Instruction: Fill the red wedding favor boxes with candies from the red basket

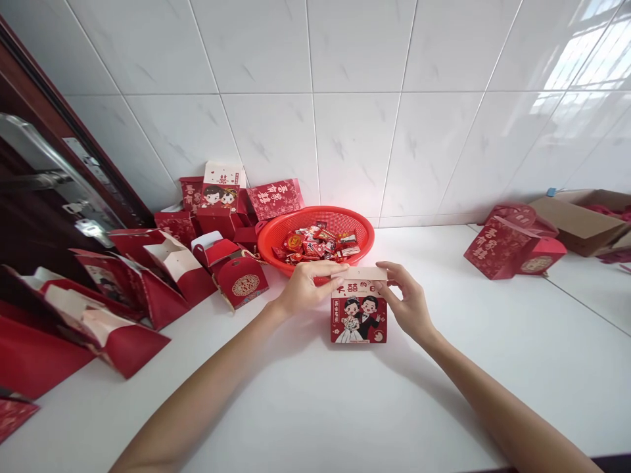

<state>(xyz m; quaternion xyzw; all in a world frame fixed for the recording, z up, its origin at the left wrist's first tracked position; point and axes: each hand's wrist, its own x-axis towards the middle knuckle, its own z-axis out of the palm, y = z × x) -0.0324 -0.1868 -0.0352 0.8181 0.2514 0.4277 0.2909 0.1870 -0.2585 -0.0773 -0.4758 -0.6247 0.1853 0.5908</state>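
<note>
Between my two hands stands a red paper candy box [359, 318] with a cartoon bride and groom on its front. Its pale top flap [359, 273] is folded over at the upper edge. My left hand [311, 289] pinches the left end of that flap, thumb below and fingers above. At the opposite end, my right hand [405, 299] grips the flap and upper corner the same way. Just behind the box, a red plastic basket [365, 226] holds many wrapped candies [320, 243]. The inside of the box is hidden.
Several open red boxes [167, 263] crowd the left side, with more box pieces [224, 197] against the tiled wall. To the right sit finished-looking red boxes [503, 246] and a cardboard carton [576, 220]. A dark door with a metal handle [54, 171] borders the left.
</note>
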